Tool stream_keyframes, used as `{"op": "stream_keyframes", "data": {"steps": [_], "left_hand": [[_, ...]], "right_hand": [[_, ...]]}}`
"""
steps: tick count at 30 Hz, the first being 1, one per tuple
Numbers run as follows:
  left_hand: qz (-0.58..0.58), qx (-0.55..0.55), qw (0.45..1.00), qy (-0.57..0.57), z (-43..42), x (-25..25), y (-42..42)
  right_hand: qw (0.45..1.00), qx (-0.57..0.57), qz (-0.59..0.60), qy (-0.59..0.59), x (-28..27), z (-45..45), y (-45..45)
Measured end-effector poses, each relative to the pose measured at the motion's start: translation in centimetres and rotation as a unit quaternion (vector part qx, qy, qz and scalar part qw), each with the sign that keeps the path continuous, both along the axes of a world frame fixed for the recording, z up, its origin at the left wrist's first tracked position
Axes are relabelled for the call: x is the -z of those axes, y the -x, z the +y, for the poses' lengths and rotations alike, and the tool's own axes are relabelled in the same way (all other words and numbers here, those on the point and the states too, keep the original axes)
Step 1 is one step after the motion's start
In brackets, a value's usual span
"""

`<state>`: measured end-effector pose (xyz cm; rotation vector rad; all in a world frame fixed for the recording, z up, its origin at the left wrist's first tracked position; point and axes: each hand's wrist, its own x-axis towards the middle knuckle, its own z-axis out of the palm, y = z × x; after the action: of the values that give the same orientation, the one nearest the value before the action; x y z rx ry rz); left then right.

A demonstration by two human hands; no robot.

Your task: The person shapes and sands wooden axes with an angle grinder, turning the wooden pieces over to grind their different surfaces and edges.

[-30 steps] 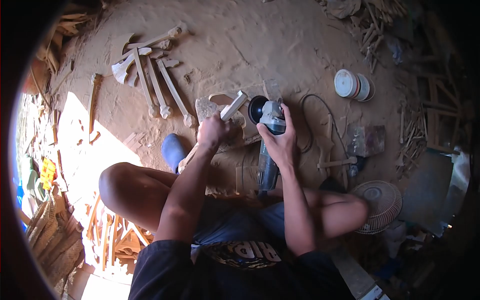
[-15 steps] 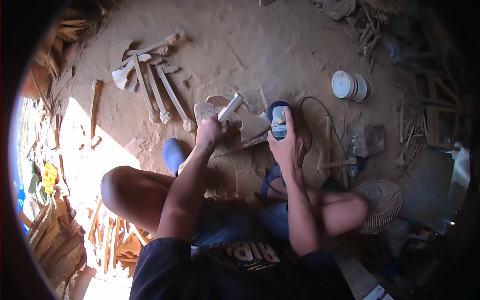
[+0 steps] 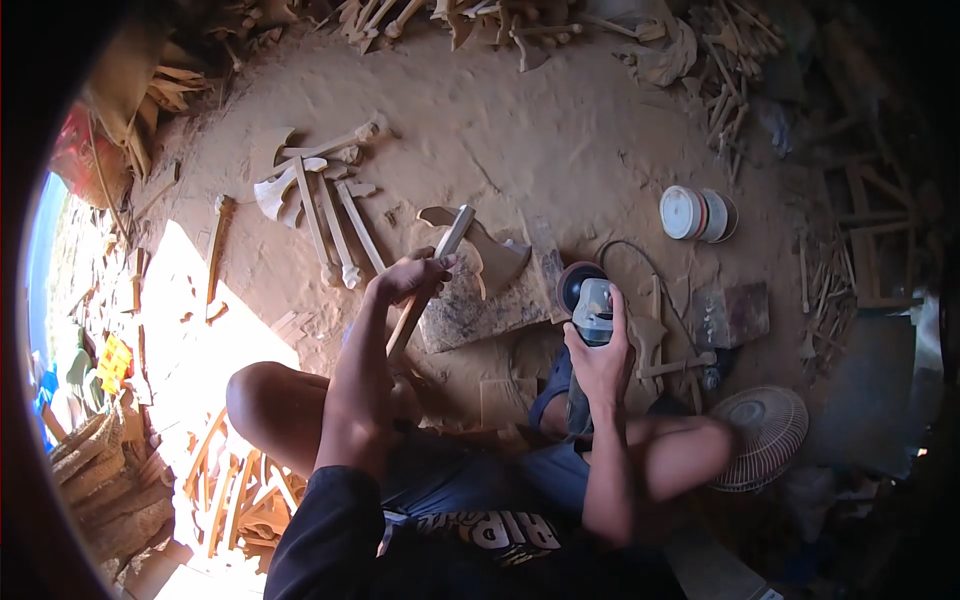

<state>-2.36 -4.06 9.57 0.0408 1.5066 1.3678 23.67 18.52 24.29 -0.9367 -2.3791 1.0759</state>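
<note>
Two grips are seen in the head view, each closed on something. By the left grip (image 3: 415,277) a wooden axe (image 3: 498,262) is held, its shaft (image 3: 406,332) pinched between curled fingers and thumb. The shaft is gripped just below the head of the axe; its top end juts out past the fingers, tilted up and to the right, and its lower part runs down from the grip toward the lap. The broad blade is spread to the right of the shaft, and a smaller point is shown to the left. A stone slab (image 3: 475,322) is overlapped by the blade; whether the two touch cannot be told.

By the right grip (image 3: 598,350) a grinder (image 3: 596,298) is clasped around its body, with the index finger laid along one side and the thumb on the other. Its round disc (image 3: 579,287) is turned toward the axe but held apart from it, near the right end of the slab. A cord (image 3: 655,262) is looped on the ground beyond.

More wooden axes (image 3: 322,205) are heaped on the ground to the upper left. To the right are seen a bucket (image 3: 697,214) lying on its side, a box (image 3: 731,314) and a fan (image 3: 760,438).
</note>
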Motion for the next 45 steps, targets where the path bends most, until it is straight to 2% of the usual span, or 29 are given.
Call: {"op": "stream_keyframes", "data": {"steps": [2, 3, 4, 6, 7, 10, 11, 13, 14, 17, 20, 24, 27, 30, 33, 36, 42, 45], "left_hand": [[-0.016, -0.057, 0.987, -0.152, -1.6, 0.8, -1.9], [-0.027, -0.105, 0.986, -0.129, -1.9, 0.4, -3.3], [-0.083, -0.103, 0.982, -0.137, -2.5, 0.7, -4.2], [-0.122, -0.110, 0.980, -0.109, -2.2, 1.0, -5.6], [-0.025, -0.110, 0.992, -0.054, -1.5, 1.0, -6.0], [0.105, -0.093, 0.987, 0.078, 0.0, -0.3, -7.1], [0.120, -0.089, 0.985, 0.090, 0.5, -1.8, -7.4], [0.111, -0.102, 0.983, 0.106, 0.7, -0.3, -7.6], [0.107, -0.109, 0.982, 0.112, 0.8, 0.6, -7.6], [0.104, -0.116, 0.981, 0.111, 1.0, 0.3, -8.4], [0.115, -0.118, 0.978, 0.130, 1.3, -0.4, -8.8], [0.130, -0.118, 0.976, 0.132, 1.5, -0.3, -9.1], [0.119, -0.121, 0.977, 0.130, 1.4, -0.1, -9.2], [0.112, -0.118, 0.977, 0.135, 1.3, 0.1, -9.0], [0.114, -0.114, 0.977, 0.137, 1.4, 0.1, -9.2], [0.114, -0.122, 0.977, 0.131, 1.3, 0.0, -9.0], [0.107, -0.123, 0.976, 0.146, 1.6, 0.1, -9.0], [0.111, -0.120, 0.975, 0.150, 1.4, 0.2, -8.9]], "right_hand": [[1.000, 0.000, 0.023, 0.002, 0.1, -1.0, 0.0], [1.000, -0.012, 0.023, 0.005, 0.2, -1.3, 0.1], [0.999, -0.024, 0.029, 0.028, 0.8, -1.6, 0.2], [0.996, -0.044, 0.036, 0.071, 2.5, -1.9, 0.2], [0.993, -0.062, 0.040, 0.091, 3.0, -2.3, 0.3], [0.990, -0.101, -0.021, 0.091, 5.9, -3.0, 0.6], [0.985, -0.110, -0.030, 0.128, 6.4, -3.4, 0.8], [0.978, -0.126, -0.010, 0.168, 7.3, -4.5, 1.5], [0.973, -0.136, 0.001, 0.185, 7.5, -4.8, 1.7], [0.979, -0.148, -0.067, 0.121, 6.3, -5.6, 2.6], [0.981, -0.151, -0.078, 0.096, 7.4, -5.9, 3.5], [0.982, -0.158, -0.103, -0.003, 8.6, -5.3, 3.7], [0.985, -0.146, -0.088, 0.015, 9.2, -5.4, 3.3], [0.986, -0.129, -0.064, 0.082, 8.2, -5.9, 2.4], [0.977, -0.140, -0.116, 0.108, 8.8, -6.1, 1.5], [0.977, -0.108, -0.122, 0.141, 7.5, -6.7, 1.8], [0.980, -0.153, -0.063, 0.109, 8.9, -5.9, 4.0], [0.977, -0.141, -0.136, 0.090, 7.5, -6.2, 3.8]]}}
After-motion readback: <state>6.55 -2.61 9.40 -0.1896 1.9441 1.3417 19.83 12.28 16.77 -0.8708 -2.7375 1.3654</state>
